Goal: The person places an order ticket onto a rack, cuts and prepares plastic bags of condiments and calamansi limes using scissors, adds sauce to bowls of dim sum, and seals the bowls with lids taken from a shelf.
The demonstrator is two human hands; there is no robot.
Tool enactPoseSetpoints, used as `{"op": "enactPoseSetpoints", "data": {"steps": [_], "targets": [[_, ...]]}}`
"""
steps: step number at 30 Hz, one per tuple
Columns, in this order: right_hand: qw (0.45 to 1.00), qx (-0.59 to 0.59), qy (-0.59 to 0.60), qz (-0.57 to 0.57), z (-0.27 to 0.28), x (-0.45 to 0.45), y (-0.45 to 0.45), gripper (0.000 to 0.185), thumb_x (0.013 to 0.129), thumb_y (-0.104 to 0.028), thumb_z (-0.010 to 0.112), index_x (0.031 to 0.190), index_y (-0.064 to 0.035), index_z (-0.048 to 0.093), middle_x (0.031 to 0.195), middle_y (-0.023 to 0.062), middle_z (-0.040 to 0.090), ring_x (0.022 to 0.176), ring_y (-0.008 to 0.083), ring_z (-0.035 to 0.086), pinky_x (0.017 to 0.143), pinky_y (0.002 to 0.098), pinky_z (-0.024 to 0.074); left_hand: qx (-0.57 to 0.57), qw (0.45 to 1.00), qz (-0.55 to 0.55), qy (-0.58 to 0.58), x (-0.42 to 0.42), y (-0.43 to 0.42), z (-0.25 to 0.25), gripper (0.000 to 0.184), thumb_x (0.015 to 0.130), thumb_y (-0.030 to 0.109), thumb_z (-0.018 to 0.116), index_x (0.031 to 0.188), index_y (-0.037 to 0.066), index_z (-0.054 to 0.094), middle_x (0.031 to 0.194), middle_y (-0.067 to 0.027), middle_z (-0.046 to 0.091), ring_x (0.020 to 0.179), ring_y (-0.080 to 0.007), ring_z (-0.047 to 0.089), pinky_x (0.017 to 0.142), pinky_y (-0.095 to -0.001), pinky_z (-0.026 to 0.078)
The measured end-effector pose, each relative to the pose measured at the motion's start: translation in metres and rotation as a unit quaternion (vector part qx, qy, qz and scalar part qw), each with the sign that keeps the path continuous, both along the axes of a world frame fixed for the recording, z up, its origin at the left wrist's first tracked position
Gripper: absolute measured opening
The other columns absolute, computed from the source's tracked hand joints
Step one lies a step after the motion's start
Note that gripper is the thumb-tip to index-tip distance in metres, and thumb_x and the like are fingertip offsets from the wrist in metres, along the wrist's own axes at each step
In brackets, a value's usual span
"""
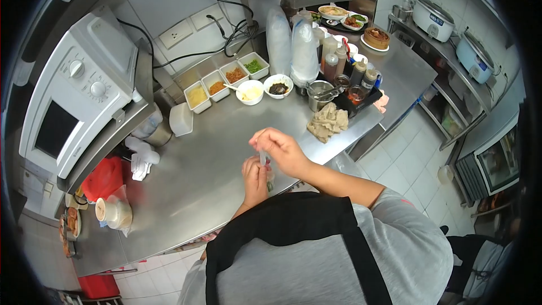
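Note:
Close to my body, at the front edge of the steel counter, both hands are together on a small clear plastic bag. Its contents look partly green and reddish, too small to make out. My left hand has its fingers closed around the bag's upper part. Just above it, my right hand is closed with bent fingers, pinching the bag's whitish, stretched top. My palms and part of the bag are hidden. Beyond my right hand lies a crumpled beige cloth.
Along the wall stand several white tubs of toppings, a white bowl and a bowl of dark sauce. Sauce bottles crowd the right. A white microwave sits on a left shelf above a red bag.

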State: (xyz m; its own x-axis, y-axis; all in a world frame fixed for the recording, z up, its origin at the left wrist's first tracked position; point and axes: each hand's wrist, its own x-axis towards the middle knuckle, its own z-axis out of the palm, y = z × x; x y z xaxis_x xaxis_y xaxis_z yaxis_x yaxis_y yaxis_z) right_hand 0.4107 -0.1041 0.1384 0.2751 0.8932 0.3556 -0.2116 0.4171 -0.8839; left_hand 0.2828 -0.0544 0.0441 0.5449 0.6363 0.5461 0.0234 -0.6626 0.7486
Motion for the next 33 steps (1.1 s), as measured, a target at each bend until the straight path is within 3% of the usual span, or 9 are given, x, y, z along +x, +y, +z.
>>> {"op": "enactPoseSetpoints", "data": {"steps": [4, 7, 10, 13, 15, 18, 24, 28, 33], "targets": [[0.953, -0.046, 0.231, 0.19, -0.002, 0.052, -0.002, 0.023, 0.098, -0.025, 0.046, 0.087, -0.0057, 0.051, 0.078, 0.0004, 0.052, 0.074, 0.0087, 0.051, 0.066, 0.0256, 0.0442, 0.134, 0.989, 0.053, 0.039, 0.038, -0.004, 0.0, 0.018, 0.092, 0.019, 0.046, 0.084, 0.007, 0.055, 0.101, -0.0089, 0.053, 0.102, -0.0297, 0.047, 0.096, -0.0464, 0.03], [0.967, -0.154, 0.113, 0.166, -0.004, 0.08, -0.02, 0.021, 0.098, -0.021, 0.047, 0.085, -0.0045, 0.053, 0.086, 0.0035, 0.053, 0.077, 0.0107, 0.051, 0.074, 0.0258, 0.0441, 0.187, 0.979, 0.053, 0.056, 0.073, -0.004, -0.014, 0.019, 0.093, 0.022, 0.047, 0.088, 0.006, 0.056, 0.1, -0.0086, 0.052, 0.102, -0.0302, 0.046, 0.097, -0.0487, 0.028], [0.966, -0.032, -0.18, 0.182, 0.026, 0.141, -0.024, 0.021, 0.095, -0.018, 0.051, 0.083, -0.0027, 0.057, 0.086, 0.0037, 0.054, 0.082, 0.0122, 0.053, 0.077, 0.0268, 0.0444, 0.138, 0.985, 0.064, 0.082, 0.095, -0.001, -0.02, 0.018, 0.09, 0.018, 0.047, 0.094, 0.004, 0.057, 0.104, -0.0111, 0.051, 0.104, -0.0317, 0.045, 0.098, -0.048, 0.029], [0.944, 0.106, -0.309, -0.035, 0.082, 0.238, -0.027, 0.016, 0.091, -0.014, 0.056, 0.08, -0.002, 0.061, 0.094, 0.0061, 0.058, 0.089, 0.0132, 0.054, 0.079, 0.027, 0.0438, 0.048, 0.986, 0.156, 0.044, 0.103, 0.014, -0.037, 0.016, 0.085, 0.008, 0.048, 0.097, 0.002, 0.056, 0.106, -0.0127, 0.051, 0.108, -0.0312, 0.044, 0.099, -0.0454, 0.031], [0.969, 0.013, -0.204, -0.14, 0.092, 0.313, -0.017, 0.012, 0.085, -0.013, 0.059, 0.086, -0.0019, 0.064, 0.086, 0.0047, 0.062, 0.079, 0.0141, 0.058, 0.074, 0.0264, 0.0454, -0.042, 0.984, 0.175, 0.005, 0.104, 0.025, -0.042, 0.02, 0.082, 0.002, 0.046, 0.099, 0.003, 0.056, 0.109, -0.013, 0.051, 0.111, -0.0305, 0.042, 0.101, -0.0433, 0.03], [0.887, -0.072, -0.303, -0.342, 0.054, 0.443, 0.05, 0.019, 0.082, -0.017, 0.062, 0.092, -0.0019, 0.065, 0.082, 0.009, 0.066, 0.074, 0.0196, 0.061, 0.07, 0.029, 0.0466, -0.06, 0.978, 0.199, 0.031, 0.096, 0.039, -0.039, 0.023, 0.079, -0.003, 0.046, 0.099, 0.004, 0.057, 0.114, -0.0121, 0.052, 0.116, -0.0292, 0.041, 0.103, -0.0414, 0.029], [0.68, -0.3, -0.598, -0.3, -0.026, 0.531, 0.136, 0.068, 0.07, -0.038, 0.073, 0.123, -0.0015, 0.05, 0.125, 0.0255, 0.051, 0.113, 0.0374, 0.052, 0.094, 0.0439, 0.0444, -0.029, 0.96, 0.278, 0.018, 0.1, 0.04, 0.015, 0.015, 0.083, 0.002, 0.051, 0.096, 0.008, 0.055, 0.12, -0.0103, 0.052, 0.12, -0.0288, 0.039, 0.104, -0.0404, 0.026], [0.678, -0.234, -0.614, -0.329, -0.031, 0.554, 0.146, 0.015, 0.067, -0.005, 0.059, 0.079, -0.0015, 0.066, 0.086, 0.0233, 0.064, 0.086, 0.0391, 0.062, 0.076, 0.0437, 0.0504, 0.023, 0.938, 0.344, -0.041, 0.106, 0.025, 0.085, 0.016, 0.084, 0.007, 0.054, 0.1, 0.008, 0.054, 0.121, -0.0113, 0.051, 0.121, -0.0281, 0.039, 0.104, -0.0401, 0.027], [0.793, -0.031, -0.489, -0.363, 0.094, 0.531, 0.036, 0.031, 0.07, 0.001, 0.062, 0.1, 0.0002, 0.065, 0.088, 0.0154, 0.064, 0.069, 0.0264, 0.062, 0.068, 0.034, 0.0509, 0.001, 0.938, 0.273, -0.212, 0.118, 0.009, 0.121, 0.02, 0.087, 0.015, 0.056, 0.104, 0.006, 0.052, 0.121, -0.0124, 0.05, 0.118, -0.0232, 0.043, 0.102, -0.037, 0.031]]}}
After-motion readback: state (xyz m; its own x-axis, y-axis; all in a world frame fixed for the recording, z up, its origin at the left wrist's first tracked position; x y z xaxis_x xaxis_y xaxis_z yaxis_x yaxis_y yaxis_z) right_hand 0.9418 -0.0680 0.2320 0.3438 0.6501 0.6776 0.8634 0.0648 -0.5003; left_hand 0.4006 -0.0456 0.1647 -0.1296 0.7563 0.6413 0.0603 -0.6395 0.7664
